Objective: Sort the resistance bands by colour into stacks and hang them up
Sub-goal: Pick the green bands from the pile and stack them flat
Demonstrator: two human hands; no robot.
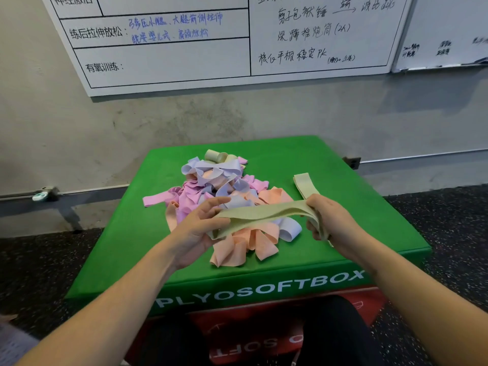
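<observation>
Green band (pixel 264 211) stretched between both hands.
Left hand (pixel 200 228) and right hand (pixel 330 220) grip its ends; long axis 9-to-3 above the pile (pixel 224 186).

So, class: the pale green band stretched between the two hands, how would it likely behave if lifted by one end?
The pale green band would probably droop: it sags and twists between the left hand and right hand. It looks light, thin fabric. It seems unlikely to roll.

Two hands: left hand (pixel 196 228), right hand (pixel 334 220). One stretched pale green band (pixel 264 212); one flat green band (pixel 305 184), far right. One mixed heap (pixel 224 191), bands uncountable. Two whiteboards (pixel 184 48) (pixel 446 30). One green plyo box (pixel 343 159).
</observation>
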